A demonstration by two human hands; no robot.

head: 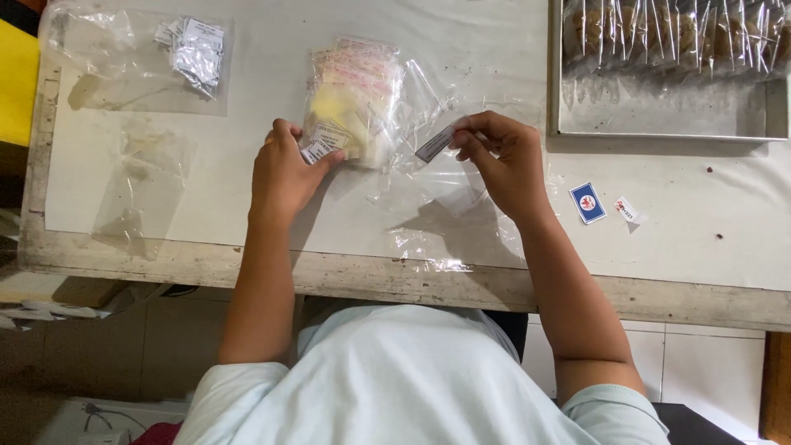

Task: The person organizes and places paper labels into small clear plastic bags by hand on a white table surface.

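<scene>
My left hand (284,169) rests on the white table (247,206) and pinches a small white sachet (316,152) at the near edge of a stack of small clear packets (353,103) with pale yellow contents. My right hand (503,161) holds a small grey-white sachet (435,143) between thumb and fingers, just above a clear plastic bag (449,206) that lies crumpled under that hand. The two hands are about a hand's width apart.
A clear bag of silvery sachets (194,49) lies at the back left, with empty clear bags (144,177) nearer. A metal tray (659,115) of wrapped brown cookies stands at the back right. Two small labels (587,202) lie right of my right hand. The table's worn front edge runs below.
</scene>
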